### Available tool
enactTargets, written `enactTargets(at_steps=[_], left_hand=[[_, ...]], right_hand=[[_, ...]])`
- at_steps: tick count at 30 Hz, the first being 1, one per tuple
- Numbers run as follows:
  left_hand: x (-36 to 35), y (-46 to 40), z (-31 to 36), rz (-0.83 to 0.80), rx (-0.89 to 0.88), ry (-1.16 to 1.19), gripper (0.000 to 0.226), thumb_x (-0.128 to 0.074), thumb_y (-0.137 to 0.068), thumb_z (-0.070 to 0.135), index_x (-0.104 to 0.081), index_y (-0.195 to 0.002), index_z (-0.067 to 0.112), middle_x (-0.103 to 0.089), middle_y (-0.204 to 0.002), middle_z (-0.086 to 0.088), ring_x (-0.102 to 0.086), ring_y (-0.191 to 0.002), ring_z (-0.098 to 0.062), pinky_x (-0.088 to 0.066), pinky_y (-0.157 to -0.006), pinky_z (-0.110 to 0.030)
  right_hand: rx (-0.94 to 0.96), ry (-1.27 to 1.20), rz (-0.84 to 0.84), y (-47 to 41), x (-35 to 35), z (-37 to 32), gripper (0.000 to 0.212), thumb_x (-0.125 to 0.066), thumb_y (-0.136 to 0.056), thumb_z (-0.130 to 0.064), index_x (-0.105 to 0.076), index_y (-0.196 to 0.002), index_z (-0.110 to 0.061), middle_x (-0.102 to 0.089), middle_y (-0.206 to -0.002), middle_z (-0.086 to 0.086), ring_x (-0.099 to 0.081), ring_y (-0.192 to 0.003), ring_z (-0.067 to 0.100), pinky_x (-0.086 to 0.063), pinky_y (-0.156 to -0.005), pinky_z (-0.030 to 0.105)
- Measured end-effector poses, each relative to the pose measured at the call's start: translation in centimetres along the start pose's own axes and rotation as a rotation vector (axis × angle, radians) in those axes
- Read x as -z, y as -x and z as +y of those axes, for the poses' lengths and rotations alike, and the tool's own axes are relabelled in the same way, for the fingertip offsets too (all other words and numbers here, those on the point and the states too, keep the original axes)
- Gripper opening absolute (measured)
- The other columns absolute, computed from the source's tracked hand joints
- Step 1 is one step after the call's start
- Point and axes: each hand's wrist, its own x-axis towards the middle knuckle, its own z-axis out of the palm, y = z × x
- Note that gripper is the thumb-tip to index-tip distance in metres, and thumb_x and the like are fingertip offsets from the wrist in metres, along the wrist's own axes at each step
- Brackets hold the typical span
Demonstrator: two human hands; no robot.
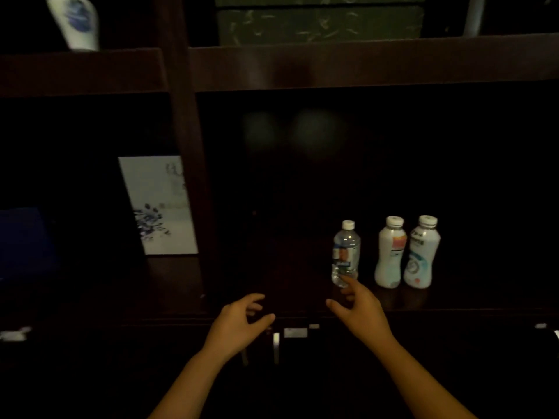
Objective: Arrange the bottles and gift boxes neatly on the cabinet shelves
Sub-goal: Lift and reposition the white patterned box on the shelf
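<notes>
Bottles and boxes sit across dark cabinet shelves (363, 65): white-and-blue gift box (158, 207) upright in left compartment, then left hand (242, 322) open, fingers curled, holding nothing. Right hand (358, 308) open, fingertip at base of clear water bottle (345, 254), contact unclear. Two white drink bottles (406, 252) stand touching just right. Likely step: lining water bottle up; next needs a close round its body.

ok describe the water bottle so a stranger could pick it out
On the dark cabinet shelf, three bottles stand in a row right of centre. The water bottle is leftmost, just beyond the right hand. It alone is clear; the two milk bottles are opaque white.
</notes>
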Motion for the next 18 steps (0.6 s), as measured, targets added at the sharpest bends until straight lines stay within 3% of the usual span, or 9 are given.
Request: enactTargets(at_steps=[7, 18], left_hand=[[10.5, 4.8, -3.6, 0.094, 0.049, -0.046, 0.053, -0.071, -0.07, 0.047, -0.056, -0.119, 0.033, -0.062, -0.09, 0.018, -0.061, -0.089, 0.001, -0.048, -0.08, -0.015], [20.4, 1.7, -9.0, 0.22, 0.156, -0.079, 0.055, -0.072, -0.07, 0.048, -0.056, -0.119, 0.031, -0.066, -0.094, 0.011, -0.064, -0.088, -0.004, -0.055, -0.086, -0.033]], right_hand=[[0.169, 0.15, -0.209, 1.6, -7.3, -9.7, 0.06, -0.067, -0.076, -0.043, -0.045, -0.13, -0.027, -0.056, -0.116, -0.001, -0.053, -0.101, 0.01, -0.047, -0.076, 0.024], [0.307, 0.2, -0.278, -2.6, -18.6, -17.9, 0.069, -0.065, -0.071, -0.056, -0.04, -0.131, -0.034, -0.056, -0.118, -0.007, -0.054, -0.105, 0.007, -0.048, -0.08, 0.025]])
